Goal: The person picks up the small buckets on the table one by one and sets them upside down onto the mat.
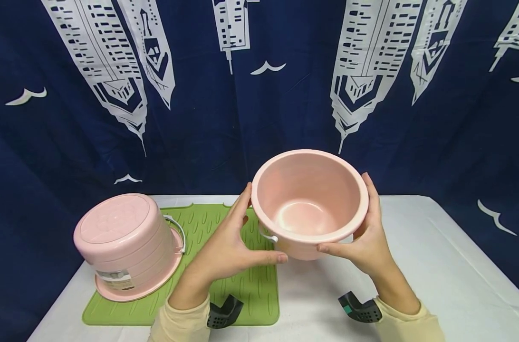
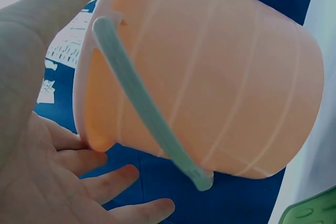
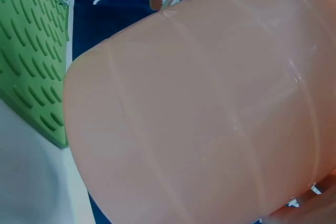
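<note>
A pink bucket (image 1: 302,242) is up in front of me between both hands, tilted so that its open mouth and bare inside face me. My left hand (image 1: 225,249) is at its left side, fingers spread along the rim and thumb stretched across the front below it. In the left wrist view, those fingers (image 2: 113,182) look fairly straight, and a pale handle (image 2: 149,103) hangs down the bucket's wall. My right hand (image 1: 366,237) grips the right side of the rim, its thumb on the front. The ribbed wall (image 3: 194,108) fills most of the right wrist view.
A second pink bucket (image 1: 127,242) stands upside down at the left, labelled, its handle sticking out to the right. It rests on a green textured mat (image 1: 246,294). The white table (image 1: 447,266) extends to the right, and a dark blue patterned curtain (image 1: 251,123) hangs behind.
</note>
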Action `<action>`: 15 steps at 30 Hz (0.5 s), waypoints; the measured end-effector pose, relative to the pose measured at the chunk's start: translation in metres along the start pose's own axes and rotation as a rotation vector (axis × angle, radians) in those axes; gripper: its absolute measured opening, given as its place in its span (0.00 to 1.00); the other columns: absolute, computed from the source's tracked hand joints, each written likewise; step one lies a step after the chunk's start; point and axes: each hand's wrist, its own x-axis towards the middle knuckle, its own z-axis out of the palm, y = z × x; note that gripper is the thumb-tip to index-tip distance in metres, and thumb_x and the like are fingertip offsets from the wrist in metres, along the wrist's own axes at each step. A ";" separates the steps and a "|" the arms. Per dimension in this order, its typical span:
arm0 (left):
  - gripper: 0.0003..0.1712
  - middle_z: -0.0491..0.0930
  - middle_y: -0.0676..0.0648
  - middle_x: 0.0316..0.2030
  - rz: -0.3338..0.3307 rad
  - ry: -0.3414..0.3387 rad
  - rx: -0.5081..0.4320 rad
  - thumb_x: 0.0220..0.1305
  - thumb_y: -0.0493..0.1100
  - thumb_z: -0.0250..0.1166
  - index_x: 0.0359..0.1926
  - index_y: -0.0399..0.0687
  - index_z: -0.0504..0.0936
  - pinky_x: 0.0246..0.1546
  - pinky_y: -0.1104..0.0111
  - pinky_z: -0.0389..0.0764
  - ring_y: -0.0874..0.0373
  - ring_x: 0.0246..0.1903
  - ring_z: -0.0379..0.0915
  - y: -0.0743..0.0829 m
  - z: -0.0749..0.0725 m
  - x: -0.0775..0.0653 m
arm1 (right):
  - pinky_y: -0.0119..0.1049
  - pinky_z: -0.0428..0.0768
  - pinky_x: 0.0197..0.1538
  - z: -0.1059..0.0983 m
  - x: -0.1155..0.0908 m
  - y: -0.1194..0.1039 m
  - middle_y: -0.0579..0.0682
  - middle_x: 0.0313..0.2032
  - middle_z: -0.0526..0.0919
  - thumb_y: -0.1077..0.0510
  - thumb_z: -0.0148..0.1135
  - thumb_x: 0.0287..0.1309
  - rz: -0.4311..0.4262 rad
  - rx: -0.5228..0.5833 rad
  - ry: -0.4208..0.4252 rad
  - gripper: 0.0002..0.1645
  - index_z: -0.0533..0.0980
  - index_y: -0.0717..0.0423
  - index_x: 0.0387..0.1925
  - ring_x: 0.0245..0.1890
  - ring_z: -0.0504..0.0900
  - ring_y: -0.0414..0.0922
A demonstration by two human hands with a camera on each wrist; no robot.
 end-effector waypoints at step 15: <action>0.88 0.42 0.58 0.78 -0.041 0.145 -0.186 0.32 0.42 0.89 0.79 0.72 0.31 0.64 0.47 0.66 0.53 0.69 0.59 -0.005 0.002 -0.001 | 0.39 0.67 0.67 0.018 -0.001 0.012 0.65 0.75 0.48 0.68 0.86 0.33 -0.047 0.153 -0.117 0.78 0.42 0.54 0.77 0.70 0.51 0.62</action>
